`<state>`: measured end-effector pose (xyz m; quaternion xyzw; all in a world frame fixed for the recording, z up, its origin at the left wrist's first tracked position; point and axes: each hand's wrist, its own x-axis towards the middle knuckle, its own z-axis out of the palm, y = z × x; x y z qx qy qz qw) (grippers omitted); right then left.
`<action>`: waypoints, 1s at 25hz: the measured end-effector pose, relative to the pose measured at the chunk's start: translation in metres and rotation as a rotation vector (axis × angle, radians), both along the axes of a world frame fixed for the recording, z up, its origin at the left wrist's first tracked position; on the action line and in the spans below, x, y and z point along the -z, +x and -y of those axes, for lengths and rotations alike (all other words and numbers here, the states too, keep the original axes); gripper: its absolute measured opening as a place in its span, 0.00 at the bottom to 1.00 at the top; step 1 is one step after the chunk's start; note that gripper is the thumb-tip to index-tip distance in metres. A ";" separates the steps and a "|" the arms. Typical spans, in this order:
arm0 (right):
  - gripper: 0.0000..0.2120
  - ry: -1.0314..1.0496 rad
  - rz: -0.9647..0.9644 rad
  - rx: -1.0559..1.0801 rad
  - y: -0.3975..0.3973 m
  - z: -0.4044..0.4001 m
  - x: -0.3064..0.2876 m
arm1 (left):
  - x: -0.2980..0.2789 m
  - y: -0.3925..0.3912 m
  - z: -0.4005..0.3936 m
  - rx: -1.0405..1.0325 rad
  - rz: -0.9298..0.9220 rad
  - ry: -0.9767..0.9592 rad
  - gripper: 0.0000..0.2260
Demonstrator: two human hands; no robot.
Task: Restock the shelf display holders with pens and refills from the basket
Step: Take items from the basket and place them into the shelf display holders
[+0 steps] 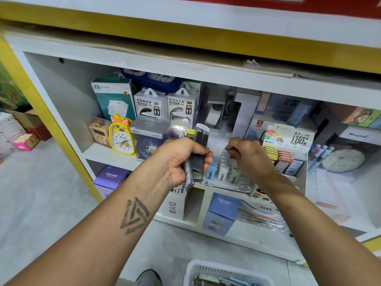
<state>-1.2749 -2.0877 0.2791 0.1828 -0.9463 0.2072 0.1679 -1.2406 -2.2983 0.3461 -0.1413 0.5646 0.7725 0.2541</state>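
My left hand (183, 159) grips a bunch of slim refill cases (198, 141), grey and clear with one yellow cap, held upright in front of the shelf. To its right, my right hand (247, 156) reaches with curled fingers into a clear display holder (226, 182) of pale blue, white and green refill packs (223, 168); whether it pinches a pack I cannot tell. Next to it stands a second display holder (288, 141) marked 0.7 HB, with yellow, pink and grey lead cases. The white basket (193, 269) sits on the floor below, with more stock inside.
The shelf (107, 153) carries a yellow duck clock (121, 137), power bank boxes (162, 106) and other boxed goods behind the holders. Blue and purple boxes (222, 213) stand on the lower shelf. A shoe (149, 277) shows left of the basket. Cartons sit on the floor far left.
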 end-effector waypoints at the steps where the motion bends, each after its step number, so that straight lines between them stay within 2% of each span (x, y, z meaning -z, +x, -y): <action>1: 0.13 0.037 -0.001 0.017 0.000 0.001 -0.001 | 0.000 0.000 0.000 0.005 -0.003 -0.001 0.04; 3: 0.16 0.116 -0.012 0.040 0.002 0.002 -0.004 | 0.000 0.000 -0.002 0.036 -0.006 0.005 0.04; 5: 0.14 0.042 -0.017 0.063 0.005 0.005 -0.012 | -0.001 0.001 -0.007 0.085 0.002 0.022 0.03; 6: 0.12 -0.127 0.046 0.096 0.009 0.007 -0.020 | -0.002 0.001 -0.010 0.109 0.009 0.032 0.04; 8: 0.07 -0.649 0.352 0.093 0.019 0.006 -0.040 | -0.002 0.003 -0.021 0.159 0.012 0.034 0.04; 9: 0.09 -0.841 0.483 0.074 0.025 0.004 -0.049 | -0.003 0.004 -0.029 0.188 0.010 0.025 0.04; 11: 0.10 -0.987 0.578 0.054 0.039 -0.006 -0.059 | -0.004 0.010 -0.044 0.254 0.008 0.009 0.03; 14: 0.02 -1.146 0.549 0.087 0.056 -0.031 -0.069 | -0.008 0.018 -0.069 0.319 -0.005 0.066 0.05; 18: 0.05 -1.273 0.429 0.188 0.072 -0.081 -0.078 | -0.010 0.020 -0.096 0.306 0.088 0.218 0.07; 20: 0.05 -1.262 0.343 0.215 0.079 -0.108 -0.080 | -0.011 0.020 -0.108 0.262 0.131 0.218 0.06; 22: 0.01 -1.199 0.295 0.204 0.087 -0.130 -0.081 | -0.010 0.018 -0.117 0.197 0.117 0.160 0.05; 25: 0.13 -1.099 0.296 0.141 0.097 -0.154 -0.078 | -0.008 0.013 -0.127 0.109 0.068 0.079 0.05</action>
